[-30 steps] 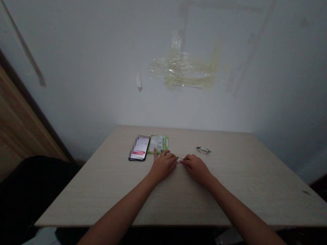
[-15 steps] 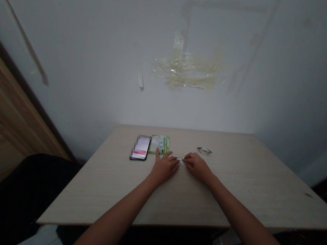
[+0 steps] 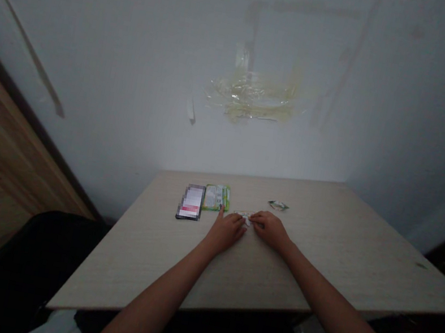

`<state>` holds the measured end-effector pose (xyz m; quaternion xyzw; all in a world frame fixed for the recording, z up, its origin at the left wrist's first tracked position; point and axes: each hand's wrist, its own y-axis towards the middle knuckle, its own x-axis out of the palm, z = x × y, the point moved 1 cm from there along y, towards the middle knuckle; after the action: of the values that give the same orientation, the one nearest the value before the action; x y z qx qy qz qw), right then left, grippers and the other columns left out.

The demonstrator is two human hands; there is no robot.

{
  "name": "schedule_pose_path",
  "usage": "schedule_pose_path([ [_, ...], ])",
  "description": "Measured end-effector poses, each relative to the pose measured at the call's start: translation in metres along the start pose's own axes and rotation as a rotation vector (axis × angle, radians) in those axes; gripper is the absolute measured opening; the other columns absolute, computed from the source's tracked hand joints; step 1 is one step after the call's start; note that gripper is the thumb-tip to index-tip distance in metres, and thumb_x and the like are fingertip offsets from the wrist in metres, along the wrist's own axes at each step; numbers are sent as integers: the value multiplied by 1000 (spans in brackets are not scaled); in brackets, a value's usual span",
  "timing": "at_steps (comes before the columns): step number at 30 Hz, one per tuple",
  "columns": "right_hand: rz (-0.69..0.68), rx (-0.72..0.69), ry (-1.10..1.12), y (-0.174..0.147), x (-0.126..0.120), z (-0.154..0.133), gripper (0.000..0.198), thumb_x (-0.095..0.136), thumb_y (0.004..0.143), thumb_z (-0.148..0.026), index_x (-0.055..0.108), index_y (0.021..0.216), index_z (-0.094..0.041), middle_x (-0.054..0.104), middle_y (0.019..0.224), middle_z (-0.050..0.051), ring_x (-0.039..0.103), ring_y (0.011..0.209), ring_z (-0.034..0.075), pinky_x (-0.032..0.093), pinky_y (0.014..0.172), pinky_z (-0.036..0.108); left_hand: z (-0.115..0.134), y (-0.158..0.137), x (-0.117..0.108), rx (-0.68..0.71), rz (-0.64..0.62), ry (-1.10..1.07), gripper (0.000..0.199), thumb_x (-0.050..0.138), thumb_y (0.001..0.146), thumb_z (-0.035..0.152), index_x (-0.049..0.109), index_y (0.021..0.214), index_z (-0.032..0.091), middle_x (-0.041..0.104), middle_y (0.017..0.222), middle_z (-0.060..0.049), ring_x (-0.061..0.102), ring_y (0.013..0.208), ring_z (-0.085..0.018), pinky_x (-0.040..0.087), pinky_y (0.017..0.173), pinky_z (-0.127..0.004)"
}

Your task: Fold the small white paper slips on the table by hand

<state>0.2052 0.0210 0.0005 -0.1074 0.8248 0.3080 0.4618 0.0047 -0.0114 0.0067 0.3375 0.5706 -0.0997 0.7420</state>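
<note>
My left hand (image 3: 226,232) rests low on the table, its fingers drawn together at the left side of a small white paper-like piece (image 3: 246,220). From the other side, my right hand (image 3: 270,230) pinches the same piece between thumb and fingertips. Fingers cover much of it, so its exact kind cannot be made out. Just beyond my left hand lies a green and white packet (image 3: 217,198), close to my raised left thumb. A small folded wrapper-like scrap (image 3: 278,205) lies behind my right hand.
A phone (image 3: 191,202) with a lit, blurred screen lies left of the packet. The pale wooden table (image 3: 138,255) meets a wall (image 3: 146,61) with old tape on it. A dark shape (image 3: 56,252) stands at the left, beside wooden panelling (image 3: 3,139).
My left fingers have drawn in from a spread pose toward the white piece, away from the packet. My right hand has barely moved.
</note>
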Motion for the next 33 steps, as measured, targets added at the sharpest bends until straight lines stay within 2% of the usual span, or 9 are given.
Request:
schedule_pose_path([
  [8,-20,2,-4,0,1,1,27,55,87,-16,74,106,-20,73,106,7,63,103,21,47,96,35,3,-1,-2,-26,14,-3,28,45,97,33,61,120,27,67,125,-5,58,119,-21,3,119,-60],
  [16,-46,-43,-54,1,3,1,31,52,91,-18,71,116,-21,69,105,9,59,100,21,46,92,34,3,0,-3,-44,22,-6,27,46,97,33,62,118,28,69,123,-4,58,118,-21,6,119,-60],
  [26,-89,-125,-197,7,3,-1,28,54,91,-16,72,113,-18,67,98,9,57,93,20,44,85,32,0,-2,2,-54,31,-14,28,45,98,33,62,119,29,68,125,-3,58,120,-21,4,118,-63],
  [33,-34,-171,-248,10,8,-2,23,56,90,-16,73,106,-18,68,104,10,56,97,22,43,89,36,-3,-3,6,-70,20,-30,29,43,99,32,60,121,29,67,127,-3,56,122,-21,6,116,-68],
])
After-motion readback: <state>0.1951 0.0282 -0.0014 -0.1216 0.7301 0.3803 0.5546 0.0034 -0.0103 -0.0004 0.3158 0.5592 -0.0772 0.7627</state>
